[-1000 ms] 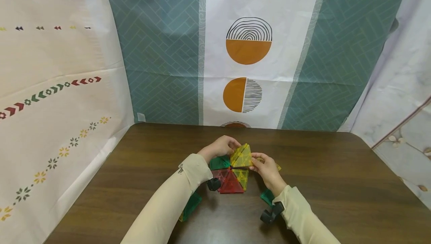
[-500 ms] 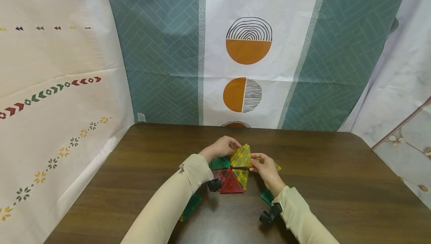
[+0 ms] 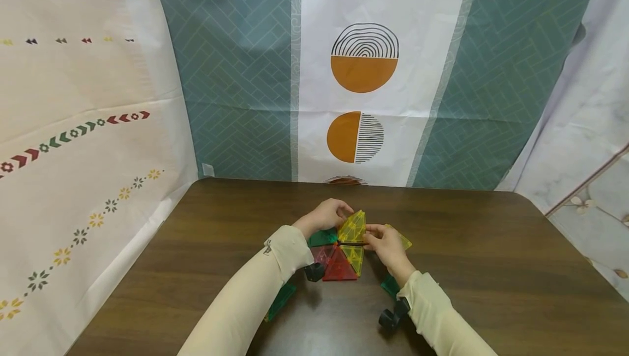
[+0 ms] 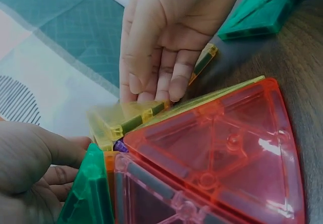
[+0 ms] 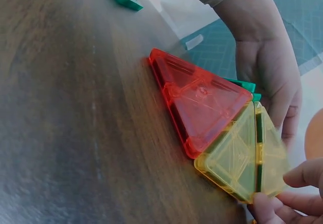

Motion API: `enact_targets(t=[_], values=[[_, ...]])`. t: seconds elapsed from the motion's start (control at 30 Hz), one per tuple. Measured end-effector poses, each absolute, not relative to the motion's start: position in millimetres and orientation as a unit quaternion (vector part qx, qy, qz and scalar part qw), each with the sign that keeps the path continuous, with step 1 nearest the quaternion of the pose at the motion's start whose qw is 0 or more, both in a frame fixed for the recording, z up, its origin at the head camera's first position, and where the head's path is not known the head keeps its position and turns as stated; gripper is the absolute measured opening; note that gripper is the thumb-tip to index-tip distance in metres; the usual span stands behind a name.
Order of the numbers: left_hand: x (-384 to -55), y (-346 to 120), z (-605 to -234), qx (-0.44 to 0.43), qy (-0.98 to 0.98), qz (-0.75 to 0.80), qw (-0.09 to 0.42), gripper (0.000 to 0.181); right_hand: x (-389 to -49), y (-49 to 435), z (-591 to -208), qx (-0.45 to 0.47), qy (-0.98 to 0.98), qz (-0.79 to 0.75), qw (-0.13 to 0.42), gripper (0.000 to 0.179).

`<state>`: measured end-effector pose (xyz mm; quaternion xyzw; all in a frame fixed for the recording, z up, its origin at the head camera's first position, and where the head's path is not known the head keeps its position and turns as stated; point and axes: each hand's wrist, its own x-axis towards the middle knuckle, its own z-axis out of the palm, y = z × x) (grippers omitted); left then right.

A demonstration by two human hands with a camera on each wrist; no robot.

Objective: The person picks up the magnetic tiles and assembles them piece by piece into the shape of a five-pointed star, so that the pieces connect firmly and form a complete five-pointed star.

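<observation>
Head view: on the bench (image 3: 467, 263), the right hand (image 3: 386, 245) pinches the raised yellow tile (image 3: 352, 227), probably to align it with the lower yellow tile (image 3: 354, 259); the left hand (image 3: 325, 218) is at the cluster's far side, its grip uncertain.

Left wrist view: the glossy, translucent red tile (image 4: 227, 143) shows moulded ribs; the green tile (image 4: 91, 183) stands before the left fingers.

Right wrist view: both yellow triangles lie edge to edge, contact unclear.

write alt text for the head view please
A person's left grip and right grip flank a yellow tile in a cluster of translucent green, red and yellow triangular tiles on a dark brown table. The right grip touches the yellow tile; patterned cloth hangs behind.
</observation>
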<state>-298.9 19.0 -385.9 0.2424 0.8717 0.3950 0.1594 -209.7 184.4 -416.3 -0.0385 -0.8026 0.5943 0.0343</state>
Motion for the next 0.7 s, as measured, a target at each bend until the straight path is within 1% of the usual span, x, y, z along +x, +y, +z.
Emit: enact_targets(t=[0.13, 0.27, 0.47, 0.7], values=[[-296.9, 18.8, -384.2, 0.241, 0.870, 0.399, 0.160, 0.032, -209.1, 182.6, -414.1, -0.036, -0.817, 0.575, 0.038, 0.030], [-296.0, 18.0, -382.6, 0.247, 0.873, 0.394, 0.146, 0.030, -209.3, 181.5, -411.7, -0.034, -0.829, 0.557, 0.043, 0.031], [-287.3, 17.3, -374.2, 0.243, 0.878, 0.399, 0.102, 0.031, -208.2, 185.8, -405.3, -0.020, -0.845, 0.533, 0.047, 0.031], [-261.2, 25.3, -368.1, 0.237, 0.868, 0.435, 0.033, 0.032, -205.7, 198.6, -392.7, -0.001, -0.863, 0.503, 0.057, 0.032]])
